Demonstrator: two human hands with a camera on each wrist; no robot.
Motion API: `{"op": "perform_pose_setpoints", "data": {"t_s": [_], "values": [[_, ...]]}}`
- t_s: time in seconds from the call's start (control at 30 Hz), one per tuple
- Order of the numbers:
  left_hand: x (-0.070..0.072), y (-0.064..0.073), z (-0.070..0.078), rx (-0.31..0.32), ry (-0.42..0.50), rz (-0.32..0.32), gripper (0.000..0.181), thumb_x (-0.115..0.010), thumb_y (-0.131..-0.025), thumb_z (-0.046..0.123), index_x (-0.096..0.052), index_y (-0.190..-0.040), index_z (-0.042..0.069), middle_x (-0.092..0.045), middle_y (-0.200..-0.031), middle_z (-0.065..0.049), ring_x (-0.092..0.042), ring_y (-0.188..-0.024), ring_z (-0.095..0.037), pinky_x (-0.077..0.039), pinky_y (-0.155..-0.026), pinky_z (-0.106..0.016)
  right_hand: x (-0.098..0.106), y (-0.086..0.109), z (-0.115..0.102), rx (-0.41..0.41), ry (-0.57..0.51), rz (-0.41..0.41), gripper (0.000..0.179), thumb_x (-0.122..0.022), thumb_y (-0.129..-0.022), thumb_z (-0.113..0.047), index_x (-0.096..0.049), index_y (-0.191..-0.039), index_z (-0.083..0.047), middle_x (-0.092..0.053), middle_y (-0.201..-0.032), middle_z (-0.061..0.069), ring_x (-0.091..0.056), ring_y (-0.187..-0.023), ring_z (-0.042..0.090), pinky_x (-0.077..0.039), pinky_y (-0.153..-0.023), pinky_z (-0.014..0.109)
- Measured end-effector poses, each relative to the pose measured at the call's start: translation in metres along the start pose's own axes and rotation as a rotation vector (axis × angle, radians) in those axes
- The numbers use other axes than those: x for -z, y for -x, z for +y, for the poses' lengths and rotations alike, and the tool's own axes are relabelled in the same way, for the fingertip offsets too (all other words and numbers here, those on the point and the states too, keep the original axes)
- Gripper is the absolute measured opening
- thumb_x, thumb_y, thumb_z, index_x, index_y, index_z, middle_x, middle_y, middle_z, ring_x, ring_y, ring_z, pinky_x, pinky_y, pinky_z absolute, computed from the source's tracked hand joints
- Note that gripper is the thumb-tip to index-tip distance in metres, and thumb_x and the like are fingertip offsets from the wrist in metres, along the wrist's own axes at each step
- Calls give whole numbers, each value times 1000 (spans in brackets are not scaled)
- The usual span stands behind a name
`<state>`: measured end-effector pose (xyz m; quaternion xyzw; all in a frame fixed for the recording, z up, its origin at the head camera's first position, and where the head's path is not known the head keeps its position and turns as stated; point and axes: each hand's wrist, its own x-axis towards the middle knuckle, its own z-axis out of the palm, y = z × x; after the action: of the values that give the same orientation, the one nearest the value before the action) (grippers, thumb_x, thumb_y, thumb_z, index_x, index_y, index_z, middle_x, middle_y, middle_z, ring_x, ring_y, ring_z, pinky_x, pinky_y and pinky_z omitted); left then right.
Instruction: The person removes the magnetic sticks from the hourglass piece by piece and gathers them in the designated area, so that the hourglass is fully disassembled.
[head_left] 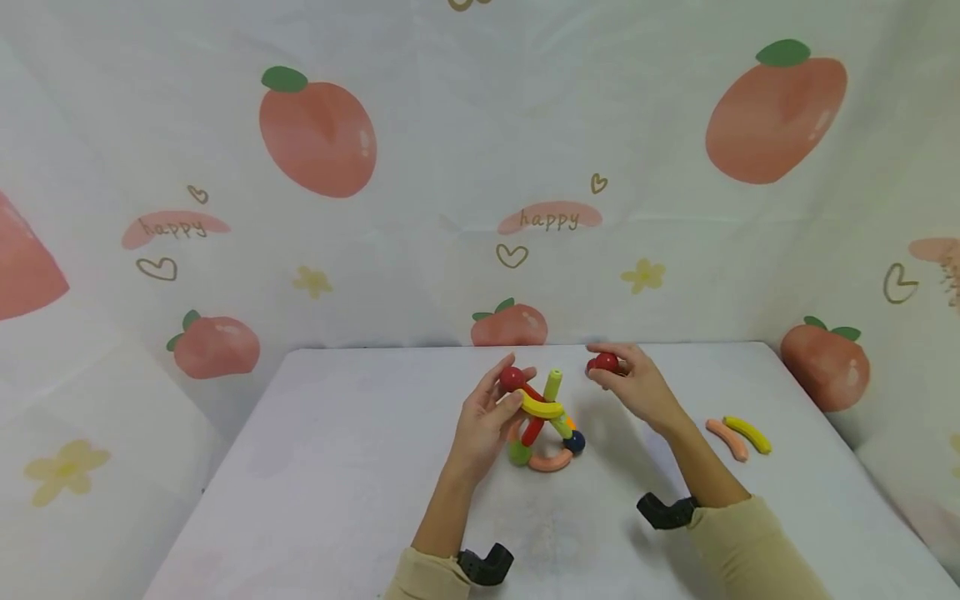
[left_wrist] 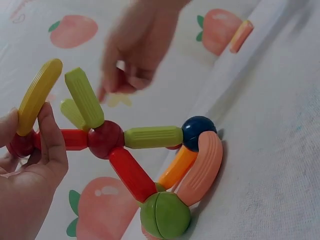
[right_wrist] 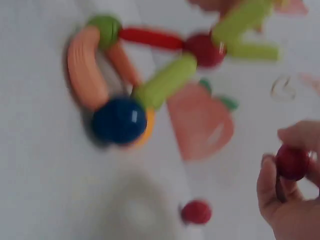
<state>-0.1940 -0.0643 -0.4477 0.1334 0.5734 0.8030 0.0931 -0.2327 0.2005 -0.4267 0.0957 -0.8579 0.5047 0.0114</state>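
A model of magnetic building sticks and balls (head_left: 551, 458) stands on the table, with a green ball (left_wrist: 165, 215) and a dark blue ball (left_wrist: 199, 133) low down. Red and lime sticks rise from these to a central red ball (left_wrist: 105, 140). My left hand (head_left: 480, 425) grips the model's upper end, thumb and fingers around a red end ball (head_left: 512, 378) and the base of a yellow curved stick (head_left: 542, 407). To the right, my right hand (head_left: 637, 387) pinches a loose red ball (right_wrist: 293, 162) between thumb and fingers, apart from the model.
Another red ball (right_wrist: 196, 212) lies on the table near its far edge. At the right lie a pink curved stick (head_left: 727, 439) and a yellow curved one (head_left: 748, 435). A fruit-printed cloth (head_left: 420, 250) hangs behind the white table (head_left: 337, 467).
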Motion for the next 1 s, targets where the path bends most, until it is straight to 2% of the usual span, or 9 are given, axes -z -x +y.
{"op": "perform_pose_setpoints", "data": {"t_s": [0.13,0.3,0.43,0.57,0.67,0.73,0.87,0.93,1.0], "values": [[0,1,-1,21,-7,13,54,-63,-102,22,-44,-152,33,-55,-150,-6,-50,-142,-23,-52,-105,-30,11,-20,33,-97,206,110,54,-67,-99,-22,-50,-145,1,-55,-138,29,-64,-106,35,-53,-81,30],[-3,2,-3,27,7,14,54,-63,-101,21,-44,-152,30,-56,-150,-8,-51,-141,-24,-52,-105,-31,15,-34,67,-200,307,104,53,-64,-99,-21,-46,-141,5,-55,-140,31,-57,-113,40,-50,-97,51],[-5,2,-4,25,15,15,53,-63,-102,21,-45,-151,29,-56,-149,-8,-52,-141,-23,-52,-104,-29,15,-39,83,-189,332,92,48,-66,-98,-18,-51,-138,5,-56,-135,32,-57,-117,44,-48,-102,56],[-7,2,-4,28,14,13,54,-64,-101,23,-45,-151,30,-56,-150,-7,-53,-140,-24,-52,-104,-31,15,-39,89,-127,356,95,48,-68,-96,-15,-54,-138,5,-57,-127,35,-58,-116,47,-49,-99,58],[-6,2,-4,31,10,15,54,-65,-101,23,-45,-151,30,-56,-150,-7,-53,-140,-24,-52,-105,-31,18,-37,84,-102,381,117,51,-67,-97,-15,-51,-142,4,-52,-129,36,-57,-112,47,-49,-96,58],[-6,1,-3,34,2,23,54,-65,-101,23,-45,-150,30,-57,-149,-6,-54,-139,-24,-52,-105,-32,18,-32,70,-69,380,159,51,-65,-98,-14,-49,-143,4,-49,-129,34,-56,-109,46,-49,-95,58],[-5,1,1,31,-6,37,54,-65,-101,23,-45,-150,29,-57,-149,-6,-54,-139,-24,-52,-106,-35,8,-12,25,98,307,252,37,-63,-101,-15,-57,-134,2,-61,-119,24,-62,-100,36,-54,-86,44],[-4,0,2,26,-1,43,53,-64,-101,22,-45,-150,28,-57,-149,-7,-54,-140,-24,-52,-105,-34,0,4,1,198,258,234,29,-64,-101,-17,-63,-126,-2,-66,-110,15,-64,-94,26,-55,-81,33],[-3,0,2,18,6,49,52,-64,-101,21,-46,-149,27,-57,-148,-8,-54,-139,-24,-53,-104,-33,-10,19,-19,286,221,163,23,-67,-99,-18,-67,-120,-7,-69,-105,6,-62,-89,16,-54,-77,25]]}}
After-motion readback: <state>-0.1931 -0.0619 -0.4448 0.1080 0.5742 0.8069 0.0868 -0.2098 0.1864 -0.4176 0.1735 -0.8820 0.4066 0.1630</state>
